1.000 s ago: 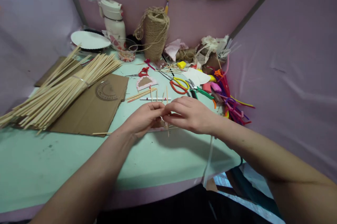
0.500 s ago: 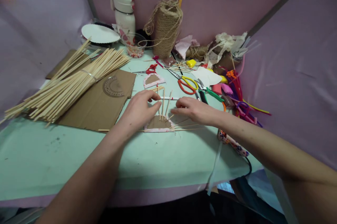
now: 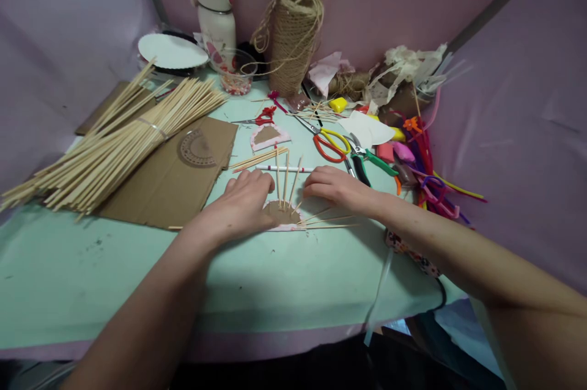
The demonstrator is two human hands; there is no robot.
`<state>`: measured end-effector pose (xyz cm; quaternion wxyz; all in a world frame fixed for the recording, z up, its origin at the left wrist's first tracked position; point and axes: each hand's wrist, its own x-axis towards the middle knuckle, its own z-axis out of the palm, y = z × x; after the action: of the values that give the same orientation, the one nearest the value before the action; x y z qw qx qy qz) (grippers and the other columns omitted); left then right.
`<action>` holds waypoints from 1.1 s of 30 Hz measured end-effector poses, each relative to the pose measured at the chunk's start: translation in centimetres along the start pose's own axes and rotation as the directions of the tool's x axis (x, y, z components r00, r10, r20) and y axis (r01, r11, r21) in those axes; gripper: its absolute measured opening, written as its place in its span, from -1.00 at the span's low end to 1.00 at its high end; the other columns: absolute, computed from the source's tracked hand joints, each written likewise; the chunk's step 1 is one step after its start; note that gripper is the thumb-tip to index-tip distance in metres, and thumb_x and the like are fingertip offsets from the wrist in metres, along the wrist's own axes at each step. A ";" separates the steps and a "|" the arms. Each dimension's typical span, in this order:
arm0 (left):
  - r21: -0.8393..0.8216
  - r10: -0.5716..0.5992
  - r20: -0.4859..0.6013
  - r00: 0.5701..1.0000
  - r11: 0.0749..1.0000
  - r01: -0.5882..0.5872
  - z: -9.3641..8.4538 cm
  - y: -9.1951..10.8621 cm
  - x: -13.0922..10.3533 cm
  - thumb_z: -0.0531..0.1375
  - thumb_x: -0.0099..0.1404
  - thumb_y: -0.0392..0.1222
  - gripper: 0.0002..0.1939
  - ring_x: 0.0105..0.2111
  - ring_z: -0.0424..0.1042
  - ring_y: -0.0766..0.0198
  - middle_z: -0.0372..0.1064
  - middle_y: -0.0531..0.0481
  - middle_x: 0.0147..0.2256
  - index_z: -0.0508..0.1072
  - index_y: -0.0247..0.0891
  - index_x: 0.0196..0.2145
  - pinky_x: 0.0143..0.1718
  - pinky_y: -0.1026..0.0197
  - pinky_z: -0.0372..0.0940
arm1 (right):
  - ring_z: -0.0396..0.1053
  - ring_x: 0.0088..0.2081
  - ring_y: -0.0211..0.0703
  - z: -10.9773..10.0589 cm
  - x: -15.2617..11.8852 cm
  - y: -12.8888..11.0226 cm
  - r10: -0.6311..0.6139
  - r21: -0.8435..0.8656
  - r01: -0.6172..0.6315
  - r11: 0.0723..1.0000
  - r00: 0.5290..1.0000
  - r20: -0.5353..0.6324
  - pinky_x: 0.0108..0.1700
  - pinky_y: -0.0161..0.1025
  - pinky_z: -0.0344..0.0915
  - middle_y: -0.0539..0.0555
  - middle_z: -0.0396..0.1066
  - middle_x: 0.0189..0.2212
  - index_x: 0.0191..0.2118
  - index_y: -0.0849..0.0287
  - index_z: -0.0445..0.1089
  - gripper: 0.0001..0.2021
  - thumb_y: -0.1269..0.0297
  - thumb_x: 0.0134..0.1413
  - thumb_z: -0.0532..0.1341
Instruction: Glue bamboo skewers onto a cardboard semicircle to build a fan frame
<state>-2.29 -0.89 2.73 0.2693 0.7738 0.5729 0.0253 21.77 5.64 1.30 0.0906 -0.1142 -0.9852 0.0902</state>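
Observation:
A half-round cardboard piece with a pink-and-white border lies flat, its straight edge toward me. Several thin wooden sticks fan out from it. My left hand arches over its left side; the thumb touches the cardboard, apart from the bent index finger, and the sticks on that side are covered. Curled and close together, the fingers of my right hand are beside the right-hand sticks, their tips hidden. A white pen lies behind the upright-pointing sticks, beside a small pile of sticks.
A large stick bundle lies across cardboard with a protractor on the left. Behind are a second half-round piece, scissors, green-handled pruners, a twine roll and a bottle.
My left hand has moved down and toward me, off the white pen and onto the cardboard's left side. The pen is now left lying. My right hand has barely moved.

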 end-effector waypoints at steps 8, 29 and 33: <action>0.015 -0.030 0.046 0.999 0.999 0.029 0.1 -0.2 0.0 0.19 0.11 0.22 -0.53 -0.12 0.27 -0.01 0.33 -0.14 -0.17 0.36 -0.22 -0.21 -0.08 0.01 0.18 | 0.26 -0.21 -0.09 0.4 0.2 0.5 -0.014 -0.002 0.014 1.000 1.000 0.002 -0.17 -0.14 0.23 0.18 0.42 -0.27 -0.17 0.22 0.40 -0.71 0.39 0.33 -0.07; 0.070 -0.014 0.023 1.000 0.997 0.013 0.0 0.5 -0.7 0.12 0.20 0.26 -0.53 -0.14 0.29 -0.09 0.36 -0.24 -0.20 0.36 -0.26 -0.30 -0.11 -0.05 0.18 | 0.25 -0.15 -0.07 0.7 1.2 1.4 -0.083 -0.051 0.085 0.995 0.996 0.040 -0.10 -0.09 0.23 0.18 0.45 -0.23 -0.15 0.22 0.42 -0.71 0.38 0.35 -0.05; 0.056 -0.005 0.010 1.000 0.998 0.004 0.1 0.3 -0.7 0.15 0.22 0.14 -0.65 -0.13 0.28 -0.06 0.36 -0.20 -0.22 0.35 -0.24 -0.34 -0.11 -0.02 0.18 | 0.25 -0.14 -0.08 0.7 1.7 1.6 -0.115 -0.042 0.117 0.992 0.993 0.036 -0.08 -0.10 0.24 0.18 0.45 -0.22 -0.14 0.23 0.42 -0.70 0.38 0.35 -0.07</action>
<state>-2.25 -1.66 2.95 0.2505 0.7798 0.5737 0.0049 20.37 7.49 0.53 0.0765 -0.0573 -0.9933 0.0649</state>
